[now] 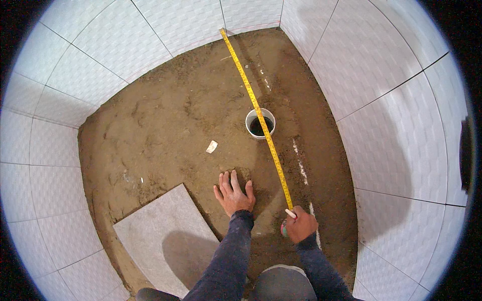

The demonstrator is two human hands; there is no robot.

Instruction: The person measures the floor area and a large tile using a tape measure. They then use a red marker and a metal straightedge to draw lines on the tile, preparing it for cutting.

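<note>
Crossing white pipe (248, 123): tape (275, 159) in right hand (301, 225); grey tile (160, 233) nearby.

Grey tile (155, 226) on brown floor (165, 115)

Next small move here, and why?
I'd likely bring the left hand across to pin the tape: that hand is empty, palm down, while the right hand holds a white pen at the tape's near end. Pinning might free the right to mark.
</note>
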